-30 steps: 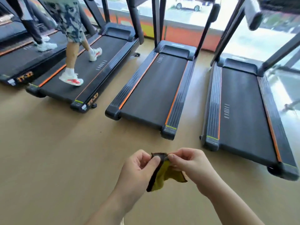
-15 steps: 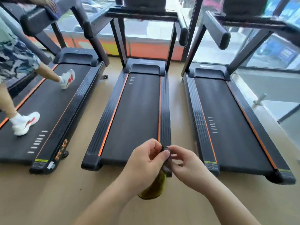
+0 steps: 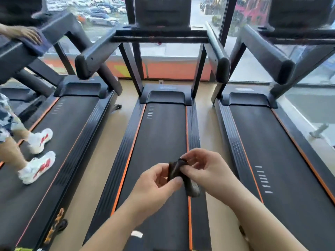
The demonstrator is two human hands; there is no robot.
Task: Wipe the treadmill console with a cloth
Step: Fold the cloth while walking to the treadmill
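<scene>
Cloth (image 3: pixel 174 170) is bunched up small, pinched by curled fingers of both the left hand (image 3: pixel 154 185) and right hand (image 3: pixel 208 171) over the middle treadmill's belt (image 3: pixel 159 142), so I'd shake it out flat before reaching for the console (image 3: pixel 163 13) well up ahead.

The head view looks forward and down, close over the middle treadmill (image 3: pixel 159 151).
</scene>
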